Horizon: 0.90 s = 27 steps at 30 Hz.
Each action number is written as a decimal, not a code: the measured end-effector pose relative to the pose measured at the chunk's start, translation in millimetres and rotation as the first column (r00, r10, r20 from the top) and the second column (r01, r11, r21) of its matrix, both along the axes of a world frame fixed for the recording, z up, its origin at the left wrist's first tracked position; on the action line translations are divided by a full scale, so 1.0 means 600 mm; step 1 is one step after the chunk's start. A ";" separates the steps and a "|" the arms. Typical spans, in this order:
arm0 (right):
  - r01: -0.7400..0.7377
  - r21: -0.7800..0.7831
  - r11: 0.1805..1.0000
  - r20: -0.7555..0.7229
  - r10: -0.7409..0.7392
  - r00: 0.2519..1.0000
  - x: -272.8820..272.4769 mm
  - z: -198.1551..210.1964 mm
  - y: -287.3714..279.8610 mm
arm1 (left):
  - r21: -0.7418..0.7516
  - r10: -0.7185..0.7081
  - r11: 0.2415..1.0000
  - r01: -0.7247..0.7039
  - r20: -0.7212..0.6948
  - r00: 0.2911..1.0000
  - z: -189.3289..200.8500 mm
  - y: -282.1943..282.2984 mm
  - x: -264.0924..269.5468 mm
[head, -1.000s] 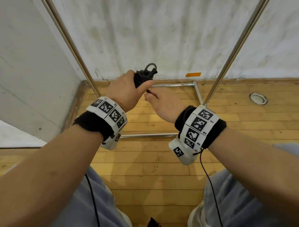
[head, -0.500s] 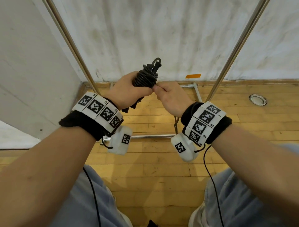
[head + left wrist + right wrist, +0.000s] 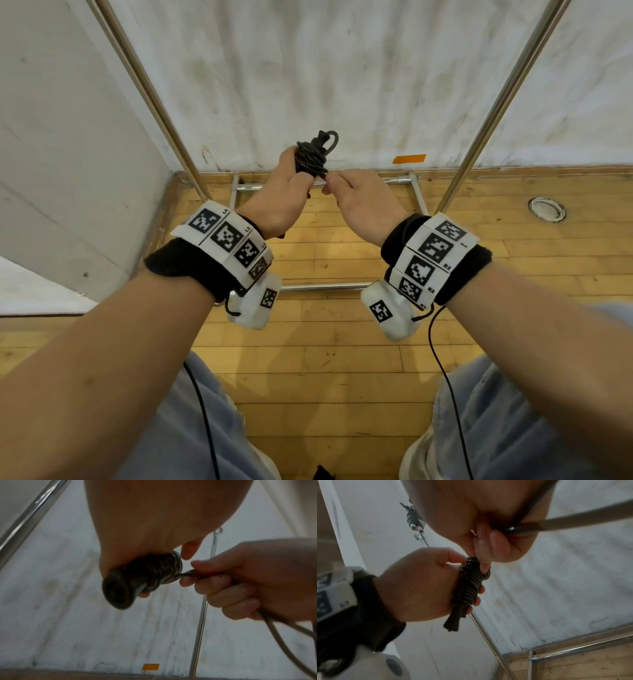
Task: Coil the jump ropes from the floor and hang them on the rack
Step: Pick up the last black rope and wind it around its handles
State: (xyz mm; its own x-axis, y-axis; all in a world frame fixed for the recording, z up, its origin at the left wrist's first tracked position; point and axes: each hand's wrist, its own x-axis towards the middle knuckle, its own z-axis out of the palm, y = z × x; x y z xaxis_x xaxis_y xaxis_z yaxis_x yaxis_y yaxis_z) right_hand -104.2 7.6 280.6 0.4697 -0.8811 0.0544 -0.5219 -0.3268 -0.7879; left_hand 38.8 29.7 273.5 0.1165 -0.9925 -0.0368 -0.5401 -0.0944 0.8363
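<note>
A black jump rope (image 3: 312, 158) is wound in tight turns round its two handles, with a small loop sticking out on top. My left hand (image 3: 294, 174) grips this bundle upright in front of the wall. In the left wrist view a handle's flared end (image 3: 118, 592) juts out below the coil (image 3: 159, 569). My right hand (image 3: 334, 181) pinches the free rope right beside the coil's lower edge. The loose rope (image 3: 283, 635) runs on through that fist (image 3: 240, 582) and hangs down. The right wrist view shows the left hand (image 3: 419, 585) wrapped round the coil (image 3: 470, 586).
The metal rack's slanted poles (image 3: 150, 99) (image 3: 507, 92) rise on either side, and its base bars (image 3: 325, 286) lie on the wooden floor. A rope with white handle ends (image 3: 414, 520) hangs high on the rack. A wall corner stands close at left, and a round floor fitting (image 3: 547, 209) lies at right.
My right hand has come up from under the left hand to the right side of the coil, taking the rope round it. The left hand has kept its grip.
</note>
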 end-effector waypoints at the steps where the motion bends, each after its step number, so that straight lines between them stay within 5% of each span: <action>1: 0.008 0.009 1.000 0.008 -0.008 1.000 -0.002 0.001 0.001 | 0.009 -0.018 1.000 0.018 -0.009 1.000 0.004 0.001 0.003; 8: -0.025 0.056 0.998 0.068 0.021 0.997 -0.008 0.008 -0.004 | -0.095 0.072 0.993 -0.073 -0.015 0.997 0.007 0.010 0.009; 17: -0.025 -0.022 0.999 0.072 0.027 0.997 -0.017 0.011 0.000 | 0.012 0.060 0.998 -0.059 -0.303 0.951 0.019 0.013 -0.003; 24: -0.087 0.018 0.996 -0.060 0.088 0.994 -0.018 0.008 -0.005 | -0.080 0.187 0.980 -0.185 0.020 0.982 0.008 0.006 -0.007; 27: -0.043 0.030 0.999 -0.015 0.044 0.999 -0.016 0.006 -0.011 | -0.016 0.088 0.996 -0.090 -0.102 0.991 0.011 0.005 -0.022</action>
State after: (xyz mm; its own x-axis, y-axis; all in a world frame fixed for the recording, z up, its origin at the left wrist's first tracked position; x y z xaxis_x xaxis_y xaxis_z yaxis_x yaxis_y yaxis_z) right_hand -113.6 1.0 283.9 0.5084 -0.8609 0.0205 -0.5199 -0.3259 -0.7896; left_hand 25.4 32.8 279.8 0.2010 -0.9790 -0.0328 -0.4429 -0.1207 0.8884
